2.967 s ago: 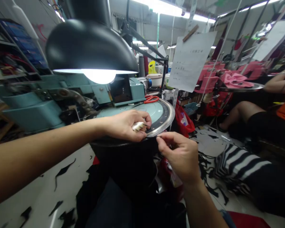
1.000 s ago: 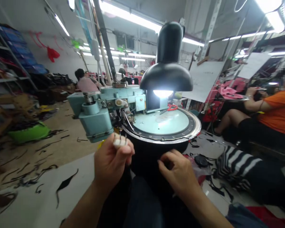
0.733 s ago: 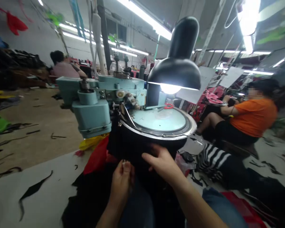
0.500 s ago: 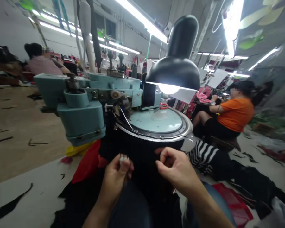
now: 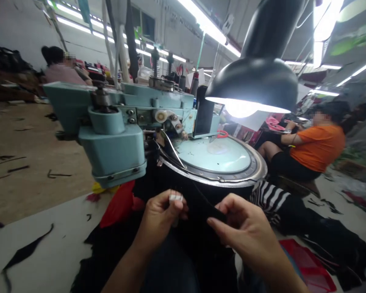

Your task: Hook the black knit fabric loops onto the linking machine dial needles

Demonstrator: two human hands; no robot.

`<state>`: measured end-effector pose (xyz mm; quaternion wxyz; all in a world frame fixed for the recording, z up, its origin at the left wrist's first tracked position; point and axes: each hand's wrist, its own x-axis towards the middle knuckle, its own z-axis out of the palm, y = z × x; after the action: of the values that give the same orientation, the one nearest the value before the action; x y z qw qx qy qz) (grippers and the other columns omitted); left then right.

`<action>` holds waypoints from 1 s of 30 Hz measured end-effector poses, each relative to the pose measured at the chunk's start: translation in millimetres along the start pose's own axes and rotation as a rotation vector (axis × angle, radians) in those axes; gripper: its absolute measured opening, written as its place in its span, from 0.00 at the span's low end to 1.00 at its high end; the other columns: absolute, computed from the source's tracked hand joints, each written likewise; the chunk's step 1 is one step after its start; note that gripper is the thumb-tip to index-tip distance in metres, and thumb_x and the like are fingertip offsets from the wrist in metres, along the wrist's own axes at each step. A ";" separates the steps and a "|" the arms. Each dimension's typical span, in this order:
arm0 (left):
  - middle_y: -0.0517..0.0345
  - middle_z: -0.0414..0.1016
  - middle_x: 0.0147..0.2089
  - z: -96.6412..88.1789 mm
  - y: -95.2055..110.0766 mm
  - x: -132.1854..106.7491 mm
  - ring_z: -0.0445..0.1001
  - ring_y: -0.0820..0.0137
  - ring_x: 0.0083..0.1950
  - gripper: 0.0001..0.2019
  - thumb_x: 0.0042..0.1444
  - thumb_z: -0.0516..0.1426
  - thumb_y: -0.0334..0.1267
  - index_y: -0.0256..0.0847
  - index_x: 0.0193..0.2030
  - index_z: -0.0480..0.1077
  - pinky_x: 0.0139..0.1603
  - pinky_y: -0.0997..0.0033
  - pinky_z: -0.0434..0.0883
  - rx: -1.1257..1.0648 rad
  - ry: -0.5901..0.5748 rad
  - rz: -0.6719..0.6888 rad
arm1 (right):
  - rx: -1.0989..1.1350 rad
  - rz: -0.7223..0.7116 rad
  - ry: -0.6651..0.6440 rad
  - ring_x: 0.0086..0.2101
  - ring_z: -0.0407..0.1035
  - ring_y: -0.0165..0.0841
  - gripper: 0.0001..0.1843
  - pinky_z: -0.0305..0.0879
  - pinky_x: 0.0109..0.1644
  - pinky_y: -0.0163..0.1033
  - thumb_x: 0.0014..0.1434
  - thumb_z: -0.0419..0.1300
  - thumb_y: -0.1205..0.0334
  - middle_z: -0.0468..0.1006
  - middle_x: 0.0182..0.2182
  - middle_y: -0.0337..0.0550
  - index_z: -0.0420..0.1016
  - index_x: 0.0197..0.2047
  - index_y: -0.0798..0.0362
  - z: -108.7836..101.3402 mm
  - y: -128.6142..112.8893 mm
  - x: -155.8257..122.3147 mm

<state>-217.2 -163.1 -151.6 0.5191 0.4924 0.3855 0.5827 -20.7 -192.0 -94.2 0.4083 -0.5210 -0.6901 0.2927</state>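
Note:
My left hand (image 5: 163,213) is pinched around a small white piece (image 5: 176,197) with thin dark lines across its top; its exact kind is unclear. To its right, my right hand (image 5: 242,221) grips black knit fabric (image 5: 198,211) between thumb and fingers. The fabric hangs in front of the round dial of a light-blue linking machine (image 5: 112,150). A toothed metal rim (image 5: 207,181) runs along the dial's edge, just above both hands. My fingers partly hide the held edge of the fabric.
A black lamp (image 5: 253,85) shines over the dial, where red-handled scissors (image 5: 222,134) lie. Striped fabric (image 5: 270,197) and a red basket (image 5: 308,264) are on the right, red cloth (image 5: 118,205) on the left. One person in orange (image 5: 319,142) sits at right, another (image 5: 64,69) at far left.
The view has shifted, so the machine and lamp appear larger. My right hand has closed on the black fabric and raised its edge. My left hand still holds the white piece.

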 end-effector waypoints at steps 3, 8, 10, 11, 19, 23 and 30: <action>0.61 0.71 0.25 -2.3 8.3 9.8 0.67 0.77 0.21 0.23 0.54 0.62 0.61 0.38 0.34 0.73 0.19 0.80 0.63 0.003 -0.003 -0.013 | -0.099 -0.149 0.052 0.29 0.77 0.34 0.12 0.73 0.30 0.34 0.57 0.67 0.60 0.84 0.32 0.41 0.80 0.45 0.52 6.9 -7.2 7.7; 0.65 0.65 0.20 -2.1 10.3 22.1 0.58 0.80 0.17 0.28 0.52 0.59 0.66 0.37 0.31 0.71 0.14 0.82 0.54 -0.043 -0.016 -0.086 | -0.169 -0.484 0.204 0.30 0.81 0.33 0.07 0.77 0.38 0.32 0.60 0.62 0.67 0.86 0.33 0.40 0.83 0.40 0.51 11.7 -20.8 13.3; 0.65 0.65 0.19 -2.8 9.3 26.0 0.57 0.80 0.16 0.30 0.50 0.60 0.67 0.37 0.31 0.72 0.13 0.83 0.53 -0.063 -0.055 -0.119 | -0.190 -0.452 0.288 0.25 0.79 0.32 0.06 0.76 0.33 0.32 0.60 0.63 0.65 0.85 0.28 0.38 0.83 0.35 0.50 6.3 -21.8 12.1; 0.64 0.65 0.19 -3.1 9.1 27.9 0.58 0.80 0.16 0.30 0.49 0.61 0.68 0.36 0.30 0.72 0.13 0.83 0.52 -0.059 -0.066 -0.132 | -0.200 -0.417 0.324 0.23 0.77 0.32 0.06 0.75 0.32 0.33 0.60 0.63 0.64 0.84 0.26 0.37 0.83 0.34 0.50 3.2 -21.0 11.7; 0.61 0.67 0.16 0.2 14.2 29.3 0.57 0.80 0.14 0.32 0.47 0.60 0.70 0.35 0.26 0.73 0.13 0.82 0.50 -0.013 -0.091 -0.178 | -0.202 -0.336 0.407 0.19 0.70 0.26 0.04 0.68 0.27 0.29 0.59 0.65 0.65 0.80 0.22 0.31 0.81 0.33 0.47 -7.1 -11.7 11.4; 0.60 0.68 0.16 9.1 14.3 24.6 0.59 0.80 0.14 0.31 0.48 0.61 0.68 0.35 0.25 0.74 0.14 0.81 0.51 0.040 -0.065 -0.121 | -0.187 -0.317 0.429 0.21 0.71 0.26 0.05 0.68 0.27 0.30 0.60 0.64 0.65 0.79 0.22 0.33 0.81 0.31 0.49 -1.5 -13.6 14.8; 0.57 0.69 0.16 19.9 13.5 30.6 0.61 0.77 0.15 0.32 0.48 0.60 0.69 0.35 0.23 0.74 0.15 0.78 0.56 0.154 -0.102 -0.089 | -0.191 -0.320 0.437 0.23 0.71 0.28 0.02 0.70 0.29 0.31 0.59 0.65 0.65 0.80 0.27 0.37 0.81 0.36 0.50 -1.1 2.2 10.6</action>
<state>-200.1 -136.4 -129.1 0.5240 0.5423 0.4237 0.5018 -20.0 -181.2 -92.7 0.5373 -0.4925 -0.6835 0.0390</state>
